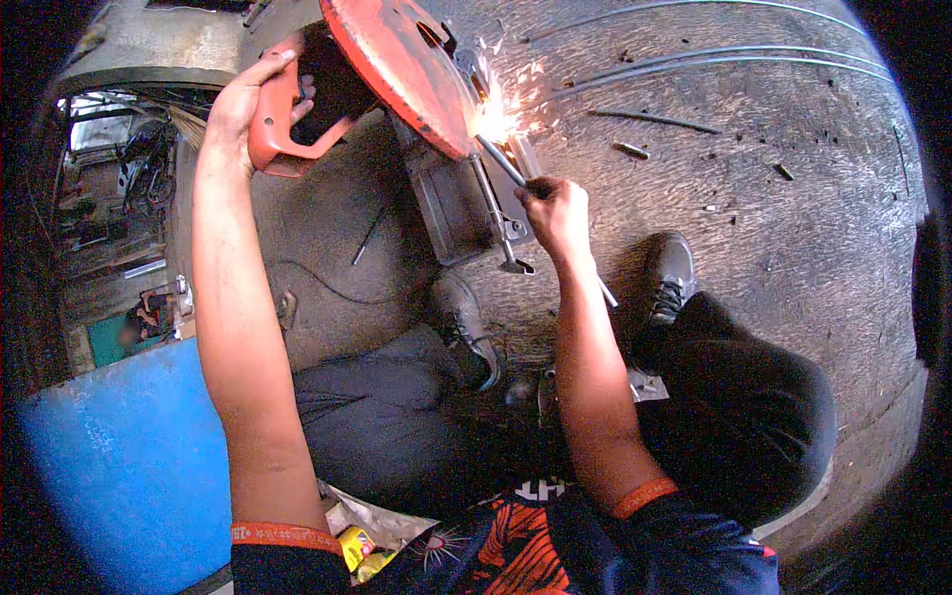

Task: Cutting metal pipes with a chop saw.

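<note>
A chop saw with a red blade guard (402, 79) stands on the floor ahead of me, its grey base (446, 203) below. My left hand (243, 99) is closed around the saw's red D-shaped handle (268, 134). Bright sparks (501, 117) fly at the guard's right edge, and their glare hides the contact point. A thin metal rod (502, 163) runs into that glare, gripped by my right hand (558, 213). Its other end sticks out below my wrist. Beside the rod, the saw's clamp screw (489, 193) reaches down to a crank end. The blade is mostly hidden by the guard.
Long metal rods (714, 61) lie across the floor at the far right. A short dark rod (654, 121) and small offcuts (631, 150) are scattered nearer. My shoes (670, 266) flank the saw's near end. A cord (332, 291) curves left of it; a blue panel (119, 456) stands at lower left.
</note>
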{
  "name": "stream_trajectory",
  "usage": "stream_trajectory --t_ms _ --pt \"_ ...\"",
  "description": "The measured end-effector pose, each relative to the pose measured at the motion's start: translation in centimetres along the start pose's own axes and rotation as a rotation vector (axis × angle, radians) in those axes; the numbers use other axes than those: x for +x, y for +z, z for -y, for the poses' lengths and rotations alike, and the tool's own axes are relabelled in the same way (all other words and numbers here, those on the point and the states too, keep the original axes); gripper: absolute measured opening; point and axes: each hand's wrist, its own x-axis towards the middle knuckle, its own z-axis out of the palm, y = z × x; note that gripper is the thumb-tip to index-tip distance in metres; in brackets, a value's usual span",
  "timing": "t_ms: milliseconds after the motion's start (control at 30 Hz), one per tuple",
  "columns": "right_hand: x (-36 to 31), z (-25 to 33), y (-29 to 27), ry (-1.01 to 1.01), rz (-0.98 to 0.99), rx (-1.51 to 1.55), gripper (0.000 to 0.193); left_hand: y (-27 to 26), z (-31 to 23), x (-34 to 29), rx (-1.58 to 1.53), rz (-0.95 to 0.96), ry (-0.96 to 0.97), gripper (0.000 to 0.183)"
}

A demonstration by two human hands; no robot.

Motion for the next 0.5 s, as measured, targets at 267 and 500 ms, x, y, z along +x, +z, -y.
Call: stream_trajectory --t_ms 267,500 --pt "1.4 -1.8 -1.0 0.311 0.212 0.359 0.027 -0.1 0.0 0.0 0.049 -0.047 -0.013 0.037" --pt "1.3 -2.0 -1.4 0.376 0.35 0.716 0.026 -0.1 0.3 0.0 -0.02 -0.016 -0.003 0.041"
